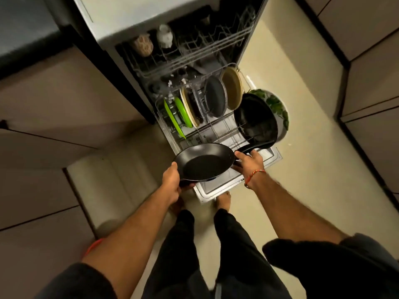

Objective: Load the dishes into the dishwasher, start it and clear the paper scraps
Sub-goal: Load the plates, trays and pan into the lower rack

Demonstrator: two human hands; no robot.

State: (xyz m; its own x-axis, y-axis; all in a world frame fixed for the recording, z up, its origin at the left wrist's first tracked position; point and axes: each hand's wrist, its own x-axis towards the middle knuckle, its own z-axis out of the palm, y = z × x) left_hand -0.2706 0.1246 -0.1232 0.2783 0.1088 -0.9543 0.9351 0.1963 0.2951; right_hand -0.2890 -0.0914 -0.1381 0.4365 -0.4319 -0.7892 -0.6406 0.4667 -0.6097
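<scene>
The frying pan (205,161) hangs level over the front edge of the lower rack (216,130), above the open dishwasher door (237,180). The left hand (171,180) grips its near rim, thumb on top and fingers curled beneath; the right hand (249,161) reaches to the pan's far side where a black handle (254,147) runs, but whether its fingers close on that handle or only steady it — I cannot tell.

The rack is already crowded: green plates (179,115), a cream plate (190,108), a dark plate (216,98) and a tan plate (232,90) stand on edge, and a larger dark pan (255,117) leans at the right side. The free slot looks narrow, so tilting the frying pan in could knock the leaning pan over — or clip a plate. A rim-only hold could also slip.
</scene>
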